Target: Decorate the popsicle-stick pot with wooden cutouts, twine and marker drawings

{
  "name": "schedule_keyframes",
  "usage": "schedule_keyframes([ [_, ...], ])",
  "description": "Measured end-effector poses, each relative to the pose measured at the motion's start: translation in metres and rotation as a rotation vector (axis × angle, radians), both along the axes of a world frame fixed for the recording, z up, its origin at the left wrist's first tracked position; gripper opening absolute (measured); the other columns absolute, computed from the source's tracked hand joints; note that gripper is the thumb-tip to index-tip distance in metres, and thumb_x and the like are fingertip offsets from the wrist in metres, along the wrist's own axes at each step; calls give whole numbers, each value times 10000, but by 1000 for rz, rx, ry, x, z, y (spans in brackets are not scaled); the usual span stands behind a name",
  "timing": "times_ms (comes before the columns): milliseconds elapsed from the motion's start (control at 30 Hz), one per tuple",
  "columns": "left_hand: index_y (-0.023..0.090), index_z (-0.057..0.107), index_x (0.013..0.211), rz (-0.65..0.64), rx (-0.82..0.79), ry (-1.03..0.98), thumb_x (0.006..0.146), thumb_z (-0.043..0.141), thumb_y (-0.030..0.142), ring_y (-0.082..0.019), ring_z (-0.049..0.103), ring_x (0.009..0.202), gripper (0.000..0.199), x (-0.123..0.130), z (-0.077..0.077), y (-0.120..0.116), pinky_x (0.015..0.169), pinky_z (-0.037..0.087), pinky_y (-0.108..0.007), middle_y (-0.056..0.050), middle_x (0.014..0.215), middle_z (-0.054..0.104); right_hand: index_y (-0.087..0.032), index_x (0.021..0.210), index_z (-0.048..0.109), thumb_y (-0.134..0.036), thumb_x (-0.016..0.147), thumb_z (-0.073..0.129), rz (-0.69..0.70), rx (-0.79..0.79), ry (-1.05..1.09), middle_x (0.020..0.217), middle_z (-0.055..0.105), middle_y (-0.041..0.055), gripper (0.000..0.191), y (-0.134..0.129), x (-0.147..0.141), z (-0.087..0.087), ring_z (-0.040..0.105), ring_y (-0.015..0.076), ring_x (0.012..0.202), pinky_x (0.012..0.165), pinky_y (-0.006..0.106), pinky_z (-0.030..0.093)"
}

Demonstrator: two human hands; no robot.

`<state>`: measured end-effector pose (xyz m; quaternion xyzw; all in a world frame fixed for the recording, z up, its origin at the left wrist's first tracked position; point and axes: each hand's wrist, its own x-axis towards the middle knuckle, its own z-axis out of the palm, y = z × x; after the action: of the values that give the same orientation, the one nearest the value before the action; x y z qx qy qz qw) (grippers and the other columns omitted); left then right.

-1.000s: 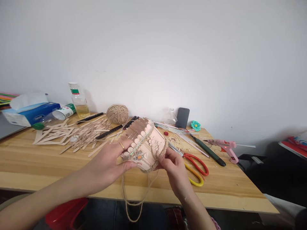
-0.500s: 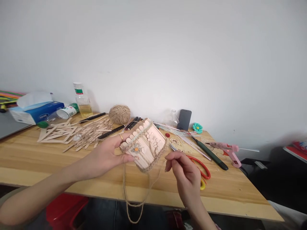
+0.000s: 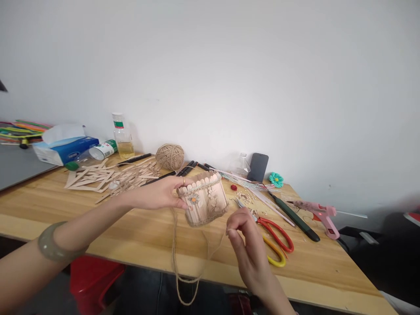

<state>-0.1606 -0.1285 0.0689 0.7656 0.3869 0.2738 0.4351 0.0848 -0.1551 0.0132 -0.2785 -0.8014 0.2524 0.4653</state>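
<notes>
Cup-shaped pale wooden craft-stick pot (image 3: 202, 210): held in the left hand (image 3: 160, 192), above a light wood-grain tabletop (image 3: 144, 232), up and to the left of the right hand (image 3: 247, 247). Pot is tilted, rim upward, leaning toward the left hand. Left hand grips the side wall, thumb on the outer face; the other fingers are largely hidden. Right hand stands apart from the pot, thumb and forefinger pinched together; a thin strand of tan jute twine (image 3: 174, 258) runs up to the fingertips. Twine hangs below the left hand in a long loop past the table edge.

Outer wall: upright flat sticks set side by side. Base edge nearest the right hand: rough tan braided band (image 3: 210, 220). Beneath the rim: narrow greyish braided trim (image 3: 201, 187). Rim: row of rounded stick tips (image 3: 197, 182). Wall decoration, right-hand side: pale raised petal cluster (image 3: 214, 200). Beside the left thumb: small grey-petalled flower with orange centre (image 3: 193, 200).
</notes>
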Motion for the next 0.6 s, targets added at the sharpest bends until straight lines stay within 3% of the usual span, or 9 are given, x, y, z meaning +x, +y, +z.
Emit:
schedule_keyframes([
  [200, 165, 616, 965, -91, -18, 12, 671, 710, 178, -197, 573, 958, 308, -8, -7, 29, 860, 419, -274, -15, 979, 650, -225, 678, 417, -339, 972, 311, -99, -181, 234, 654, 417, -22, 332, 26, 11, -14, 435, 148, 629, 619, 289, 390],
  [267, 166, 613, 959, -120, -39, 0, 654, 712, 180, -188, 589, 917, 321, -9, -9, 33, 818, 439, -266, -17, 955, 656, -234, 818, 491, -422, 912, 449, -109, -188, 239, 813, 510, 7, 215, 35, 14, -18, 521, 178, 809, 742, 325, 436],
  [300, 163, 611, 957, -132, -50, -6, 650, 705, 180, -184, 596, 896, 322, -9, -10, 34, 795, 449, -263, -19, 945, 658, -244, 976, 499, -464, 853, 537, -91, -186, 201, 994, 531, 39, 255, 37, 15, -19, 519, 215, 984, 852, 372, 428],
  [333, 160, 609, 951, -142, -59, -10, 645, 698, 183, -180, 603, 875, 319, -8, -12, 35, 773, 458, -261, -21, 931, 660, -257, 1152, 438, -492, 785, 618, -69, -179, 136, 1202, 475, 73, 471, 39, 15, -20, 441, 259, 1166, 965, 430, 375],
  [400, 153, 612, 924, -157, -69, -8, 630, 691, 193, -179, 612, 836, 307, -6, -14, 35, 742, 472, -263, -22, 895, 665, -286, 1369, 206, -488, 683, 721, -28, -142, -60, 1469, 211, 107, 881, 38, 13, -19, 187, 310, 1370, 1092, 510, 212],
  [500, 151, 634, 886, -168, -54, 14, 586, 686, 168, -187, 619, 817, 305, -3, -15, 34, 738, 484, -271, -15, 862, 675, -319, 1426, 22, -365, 643, 783, -11, -42, -294, 1541, -15, 93, 1093, 34, 8, -12, 9, 302, 1413, 1125, 513, 128],
  [600, 162, 670, 840, -149, 11, 42, 531, 668, 97, -196, 628, 813, 316, -2, -14, 32, 757, 491, -274, 5, 836, 686, -305, 1430, 2, -241, 649, 763, 26, 35, -351, 1527, 69, 112, 1093, 33, 2, -8, 88, 295, 1407, 1124, 494, 170],
])
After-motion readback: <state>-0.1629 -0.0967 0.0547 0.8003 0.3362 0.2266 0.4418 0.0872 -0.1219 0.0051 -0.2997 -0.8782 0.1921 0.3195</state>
